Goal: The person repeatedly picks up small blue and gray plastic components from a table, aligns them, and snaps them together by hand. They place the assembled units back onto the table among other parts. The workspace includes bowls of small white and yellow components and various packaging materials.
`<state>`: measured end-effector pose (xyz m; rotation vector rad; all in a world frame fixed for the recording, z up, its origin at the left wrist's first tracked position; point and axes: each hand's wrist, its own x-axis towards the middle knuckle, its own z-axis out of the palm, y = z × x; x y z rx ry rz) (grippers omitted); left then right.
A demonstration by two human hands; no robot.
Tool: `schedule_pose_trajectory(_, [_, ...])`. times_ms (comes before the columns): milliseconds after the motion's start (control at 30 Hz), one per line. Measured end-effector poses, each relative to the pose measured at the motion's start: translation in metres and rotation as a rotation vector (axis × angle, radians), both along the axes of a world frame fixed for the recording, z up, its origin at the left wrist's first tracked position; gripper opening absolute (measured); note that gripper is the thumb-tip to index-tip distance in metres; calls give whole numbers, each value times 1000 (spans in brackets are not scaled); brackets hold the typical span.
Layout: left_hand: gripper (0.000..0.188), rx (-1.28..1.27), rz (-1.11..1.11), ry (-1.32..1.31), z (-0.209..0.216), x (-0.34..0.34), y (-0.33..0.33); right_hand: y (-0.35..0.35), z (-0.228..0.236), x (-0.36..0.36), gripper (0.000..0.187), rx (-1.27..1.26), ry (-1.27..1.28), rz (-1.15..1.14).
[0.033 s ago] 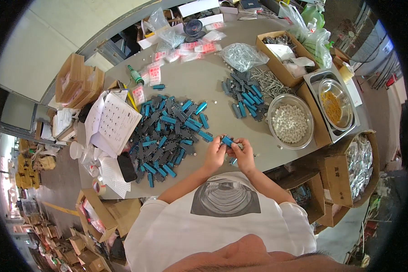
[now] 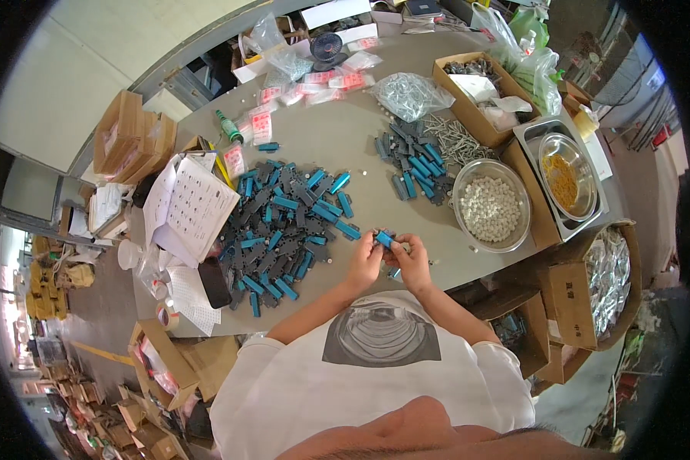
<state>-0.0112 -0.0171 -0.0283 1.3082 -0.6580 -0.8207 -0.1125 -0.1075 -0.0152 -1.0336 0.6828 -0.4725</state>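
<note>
Close to the table's near edge, a small blue and dark grey plastic part (image 2: 384, 239) is held between my two hands. My left hand (image 2: 365, 261) pinches its left end with closed fingers. Its right end is gripped by the thumb and fingers of my right hand (image 2: 412, 263). Another small part (image 2: 394, 273) shows partly below, between the hands. Left of my hands spreads a large heap of blue and dark grey plastic parts (image 2: 280, 230). Farther off, right of centre, lies a smaller pile of similar parts (image 2: 418, 165), beside many loose screws (image 2: 458, 140).
On the right stand a steel bowl of small white pieces (image 2: 489, 207), a bowl of yellow pieces (image 2: 561, 180) and a cardboard box (image 2: 479, 92). Papers (image 2: 195, 203) and a black phone (image 2: 215, 282) lie left. Open cartons (image 2: 575, 295) crowd the near right edge.
</note>
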Motion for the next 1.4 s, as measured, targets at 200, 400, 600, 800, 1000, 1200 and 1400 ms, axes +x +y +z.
schedule_pose_trajectory(200, [24,-62,21,171,-2,0,6,1,13,2,22,-218,207,72])
schedule_pose_trajectory(400, [21,-197,63,577,24,3,-2,-10,17,-9,30,-422,305,275])
schedule_pose_trajectory(600, [24,-195,12,724,24,4,3,-16,33,-14,28,-634,394,357])
schedule_pose_trajectory(800, [17,210,335,-127,3,80,34,-59,-11,-70,20,-1257,904,194])
schedule_pose_trajectory(1000, [23,598,757,-1523,47,154,23,-90,-73,-131,34,-1228,1184,-10])
schedule_pose_trajectory(1200, [30,483,55,-1275,-35,152,-74,-96,-74,-130,12,-1259,815,73])
schedule_pose_trajectory(1400, [25,763,-13,-1307,-70,154,-129,-132,29,-110,23,-1401,698,-488])
